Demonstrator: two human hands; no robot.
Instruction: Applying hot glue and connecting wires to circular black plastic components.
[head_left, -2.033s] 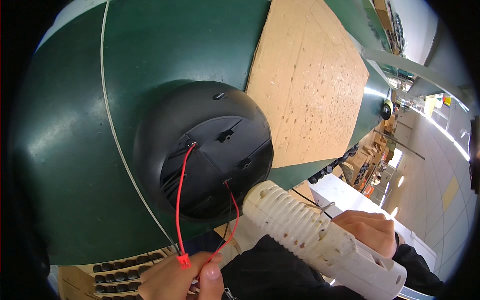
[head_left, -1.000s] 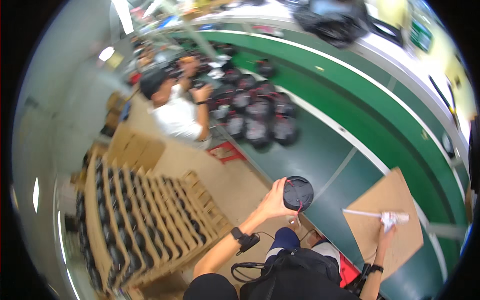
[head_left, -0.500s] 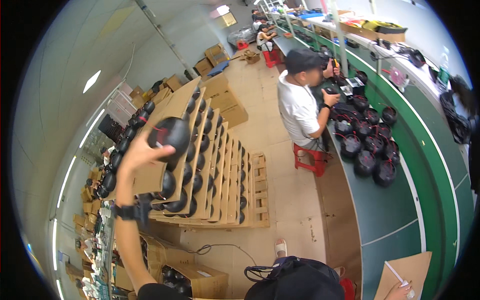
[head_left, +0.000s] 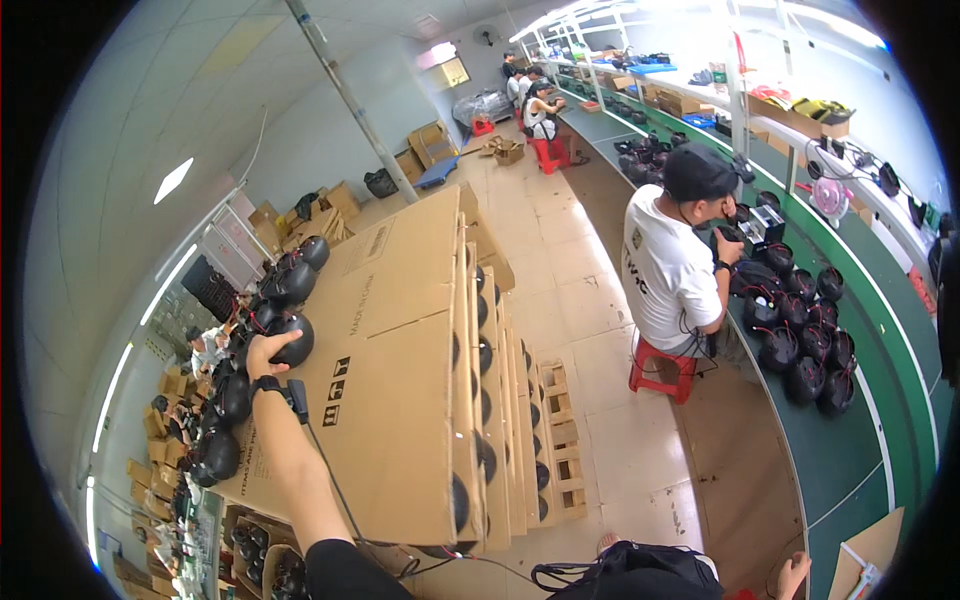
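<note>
My left hand (head_left: 266, 356) reaches over the stack and grips a round black shell (head_left: 294, 342), fingers around its near side. It sits among a row of similar black shells (head_left: 230, 398) along the left edge of the top cardboard sheet (head_left: 400, 300). I cannot tell whether the held shell rests fully on the cardboard. At the lower right, my right hand (head_left: 793, 575) is beside the workbench edge, partly cut off by the frame; its fingers are too small and curled to read clearly. A tan board with a white strip (head_left: 868, 560) lies on the bench near it.
Layers of cardboard with black shells between them stand on a wooden pallet (head_left: 562, 430). A co-worker in a white shirt (head_left: 672, 270) sits on a red stool (head_left: 662, 372) at the green bench, near clustered shells (head_left: 805, 345). Open boxes of shells (head_left: 262, 550) stand below the stack.
My left hand has carried the shell from above the stack's right side to the row on its left edge. My right hand has moved off the tan board. The view has shifted.
</note>
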